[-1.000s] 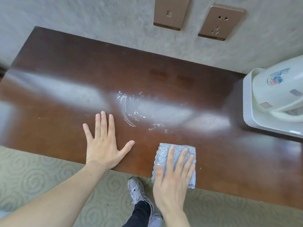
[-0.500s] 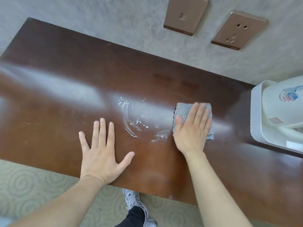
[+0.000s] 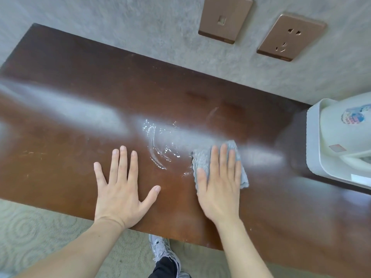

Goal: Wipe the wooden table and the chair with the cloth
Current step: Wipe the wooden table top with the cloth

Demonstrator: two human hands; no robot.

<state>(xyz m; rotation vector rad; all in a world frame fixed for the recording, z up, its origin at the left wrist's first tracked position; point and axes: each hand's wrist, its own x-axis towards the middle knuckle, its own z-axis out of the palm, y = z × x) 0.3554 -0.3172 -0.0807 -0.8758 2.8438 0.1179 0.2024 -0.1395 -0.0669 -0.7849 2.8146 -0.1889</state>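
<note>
The dark brown wooden table fills most of the view, set against a grey wall. My right hand presses flat on a folded grey cloth near the table's middle; the cloth shows past my fingers at the top and right. My left hand rests flat on the wood with fingers spread, holding nothing. Between the two hands lies a patch of white wet streaks. No chair is in view.
A white electric kettle on a white tray stands at the table's right end. Two bronze wall plates, a switch and a socket, are on the wall behind. Patterned carpet and my shoe lie below the front edge.
My right hand pushed the cloth from the front edge up toward the wall, then pulled it back a little toward me. My left hand has stayed flat in place.
</note>
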